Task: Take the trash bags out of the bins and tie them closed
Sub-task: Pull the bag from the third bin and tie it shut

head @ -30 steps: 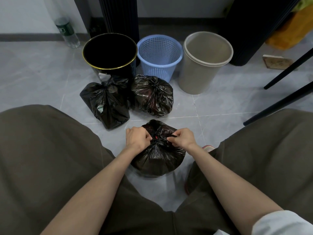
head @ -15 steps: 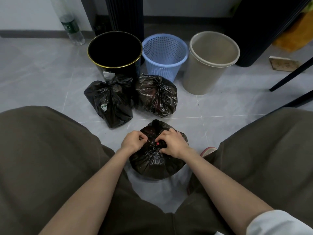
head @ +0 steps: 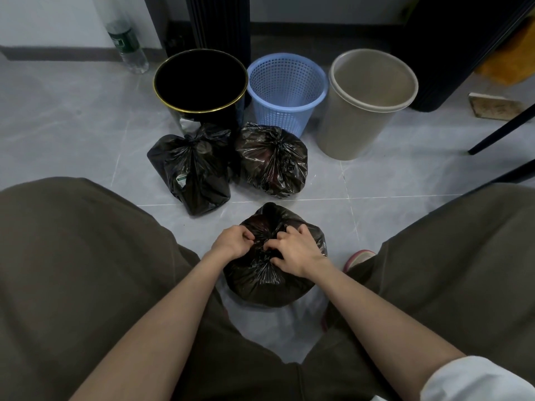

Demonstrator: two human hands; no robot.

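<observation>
Between the knees, nearest trash bag (head: 262, 285) sat | left hand (head: 233, 241) curled, fingers pinched its gathered neck | right hand (head: 295, 252) arched over it, fingers hooked into same neck | beyond lay tall tied bag (head: 197, 172), round tied bag (head: 272, 162) | farthest stood black bin (head: 223, 115), blue basket (head: 283, 111), beige bin (head: 347, 128).

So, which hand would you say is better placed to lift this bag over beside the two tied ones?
Probably the right hand: it lies across the neck of the bag, and bare floor beside the tied bags is on its side.
</observation>
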